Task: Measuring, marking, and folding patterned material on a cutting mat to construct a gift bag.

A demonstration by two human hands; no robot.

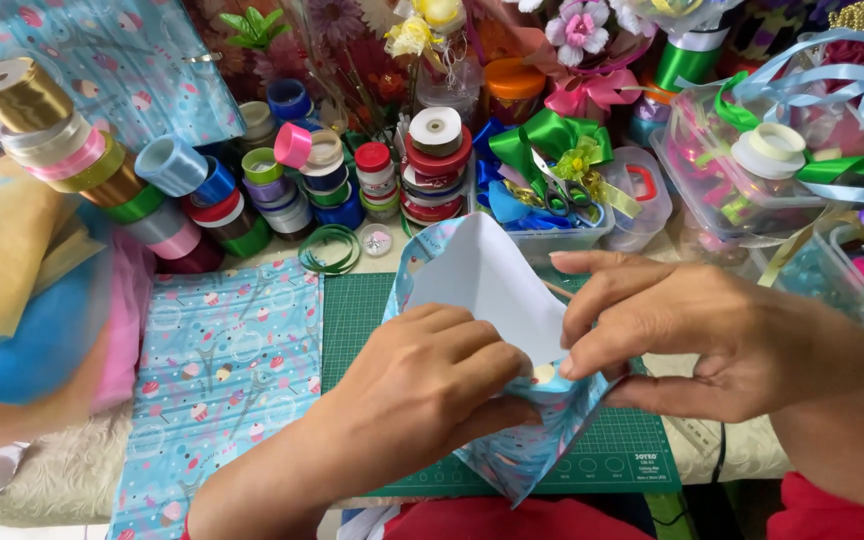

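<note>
We see a folded paper [482, 290], blue with small cupcake prints outside and plain white inside, raised over the green mat [357, 310]. The left hand [422, 375] pinches its fold with curled fingers; the right hand [692, 335] grips the same edge between thumb and forefinger.

Bare left hand [422, 385] and right hand [722, 345], no rings or sleeves; red clothing [512, 520] visible below.
</note>
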